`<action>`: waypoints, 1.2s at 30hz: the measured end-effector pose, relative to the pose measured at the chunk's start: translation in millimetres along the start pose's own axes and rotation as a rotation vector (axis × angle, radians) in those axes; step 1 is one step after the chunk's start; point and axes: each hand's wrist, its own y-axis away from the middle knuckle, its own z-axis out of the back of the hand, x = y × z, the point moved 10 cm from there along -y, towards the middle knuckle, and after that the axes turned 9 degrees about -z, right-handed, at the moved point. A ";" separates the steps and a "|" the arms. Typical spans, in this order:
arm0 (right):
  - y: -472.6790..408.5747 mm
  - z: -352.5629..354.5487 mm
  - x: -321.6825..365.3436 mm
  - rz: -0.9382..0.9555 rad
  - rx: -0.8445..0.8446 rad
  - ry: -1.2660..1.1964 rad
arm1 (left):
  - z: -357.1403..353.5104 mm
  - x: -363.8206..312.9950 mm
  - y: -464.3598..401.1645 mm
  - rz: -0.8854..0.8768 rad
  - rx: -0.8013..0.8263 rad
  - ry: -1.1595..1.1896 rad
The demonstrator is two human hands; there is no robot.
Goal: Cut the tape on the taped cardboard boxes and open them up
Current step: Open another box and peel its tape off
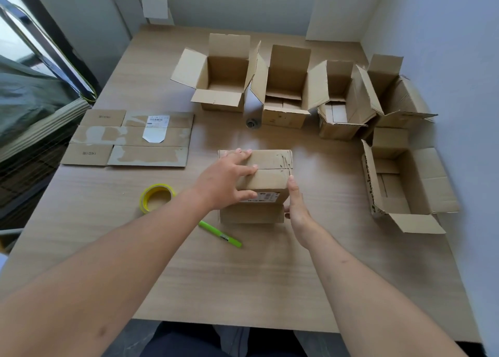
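Note:
A closed cardboard box (271,165) stands in the middle of the wooden table (243,281), its top flaps meeting along a seam, with a printed label on its near face. My left hand (229,178) lies spread over the box's top left part, fingers straight. My right hand (295,208) presses flat against the box's right near side, fingers straight. A green utility knife (220,234) lies on the table just in front of the box, in neither hand.
A yellow tape roll (156,197) sits left of the box. A flattened carton (129,138) lies at the left. Several opened boxes stand along the back (221,73) and right side (405,184). A grey roll (252,123) lies between two back boxes.

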 end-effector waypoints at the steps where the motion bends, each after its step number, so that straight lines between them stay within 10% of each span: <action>1: 4.6 -1.3 0.3 0.003 0.032 -0.042 | 0.0 -0.7 1.2 0.001 0.012 -0.006; 26: -2.6 35.9 -50.5 -0.098 0.126 -0.148 | -50.6 -17.6 13.0 0.176 0.055 0.062; 36: 8.8 42.3 8.8 0.372 -0.195 0.235 | -61.9 4.6 21.1 0.172 0.071 0.082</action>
